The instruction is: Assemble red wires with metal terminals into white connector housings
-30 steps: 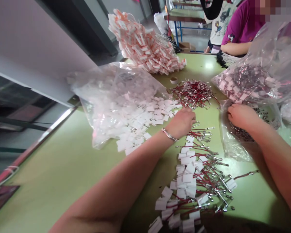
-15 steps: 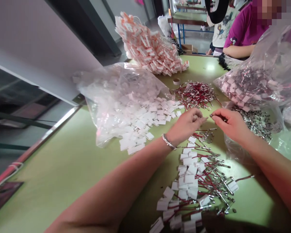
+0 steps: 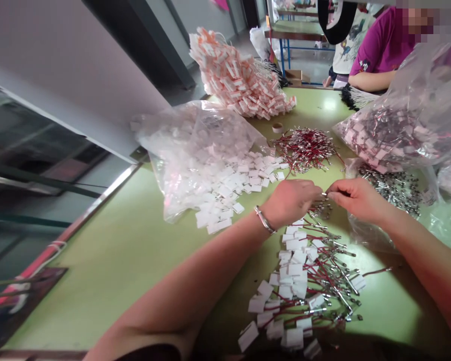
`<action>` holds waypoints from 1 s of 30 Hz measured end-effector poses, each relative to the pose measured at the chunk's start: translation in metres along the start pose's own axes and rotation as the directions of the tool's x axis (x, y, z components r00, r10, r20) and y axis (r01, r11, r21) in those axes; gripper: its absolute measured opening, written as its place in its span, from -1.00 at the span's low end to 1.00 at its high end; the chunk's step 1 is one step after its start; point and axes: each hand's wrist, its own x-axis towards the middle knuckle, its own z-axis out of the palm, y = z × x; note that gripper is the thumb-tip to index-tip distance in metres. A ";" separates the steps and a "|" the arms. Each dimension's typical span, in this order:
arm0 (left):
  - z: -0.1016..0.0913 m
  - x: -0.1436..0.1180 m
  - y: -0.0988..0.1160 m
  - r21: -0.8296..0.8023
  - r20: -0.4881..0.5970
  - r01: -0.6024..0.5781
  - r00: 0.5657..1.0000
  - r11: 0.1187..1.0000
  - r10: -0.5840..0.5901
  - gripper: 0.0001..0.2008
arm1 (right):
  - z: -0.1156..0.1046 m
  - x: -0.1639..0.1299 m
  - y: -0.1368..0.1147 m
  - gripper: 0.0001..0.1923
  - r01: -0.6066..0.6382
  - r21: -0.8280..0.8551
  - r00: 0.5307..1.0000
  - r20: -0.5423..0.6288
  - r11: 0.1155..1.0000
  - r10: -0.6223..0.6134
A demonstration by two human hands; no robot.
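Observation:
My left hand [image 3: 291, 200] and my right hand [image 3: 355, 196] meet fingertip to fingertip above the green table [image 3: 135, 250]. Between them they pinch a small metal piece [image 3: 324, 194]; what each holds exactly is too small to tell. A silver bracelet sits on my left wrist. Below the hands lies a spread of red wires with metal ends and white tags [image 3: 304, 281]. A loose heap of red wires [image 3: 304, 146] lies just beyond the hands. To the right, an open plastic bag of small metal parts [image 3: 394, 188] lies by my right hand.
A clear bag spilling white tags [image 3: 210, 160] lies left of the hands. A tall pile of orange-white tags [image 3: 240, 80] stands at the back. A big bag of tagged parts [image 3: 394, 125] is at right. A person in a purple shirt [image 3: 379, 50] sits at the far right. A tape roll [image 3: 277, 128] lies nearby.
My right hand came out of the bag of metal parts and moved left to meet my left hand, and the two fingertips closed together over the wires.

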 end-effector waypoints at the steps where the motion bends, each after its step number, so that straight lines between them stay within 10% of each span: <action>1: -0.001 0.000 0.002 0.067 0.036 -0.036 0.999 0.997 0.033 -0.73 | -0.001 -0.001 -0.003 -0.79 -0.034 0.020 0.999 0.029 0.999 0.034; 12: -0.048 -0.003 -0.007 -0.252 0.044 0.110 0.994 0.961 -0.102 -0.81 | -0.016 -0.005 -0.004 -0.79 0.109 -0.218 0.993 -0.031 0.970 -0.118; 21: -0.021 -0.023 0.015 -0.436 -0.043 0.377 0.898 0.817 -0.437 -0.80 | 0.026 -0.006 -0.047 -0.63 0.173 -0.431 0.985 0.074 0.886 -0.156; 26: -0.039 -0.041 -0.004 -0.438 -0.179 0.412 0.831 0.799 -0.526 -0.78 | 0.003 -0.002 -0.025 -0.81 0.033 -0.230 0.985 -0.158 0.973 -0.071; 30: -0.038 -0.066 -0.016 -0.230 0.059 0.410 0.911 0.883 -0.408 -0.82 | -0.019 -0.005 -0.014 -0.84 -0.111 0.075 0.955 -0.268 0.991 0.127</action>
